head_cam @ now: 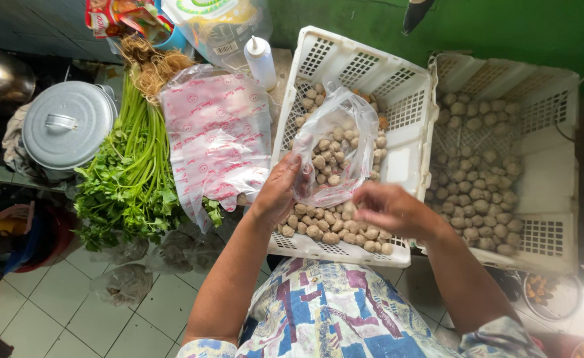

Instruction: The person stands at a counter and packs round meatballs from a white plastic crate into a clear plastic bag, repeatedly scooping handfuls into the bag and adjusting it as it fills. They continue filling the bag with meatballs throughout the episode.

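My left hand (277, 192) grips the clear bag (337, 149) of meatballs (331, 154); my right hand (390, 209) hovers beside it, fingers loosely curled, over 1 white crate (398, 106).

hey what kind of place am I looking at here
Probably a small food-prep kitchen or stall. White crates hold heaps of meatballs, the left hand holds a clear bag of them, and leafy greens lie beside a lidded pot.

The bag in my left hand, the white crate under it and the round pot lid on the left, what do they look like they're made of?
Bag: thin clear plastic film, glossy; it crinkles and the balls show through.
White crate: looks like rigid moulded plastic, matte, with perforated grid walls.
Pot lid: probably aluminium, dull silver-grey metal with a soft sheen and a strap handle.
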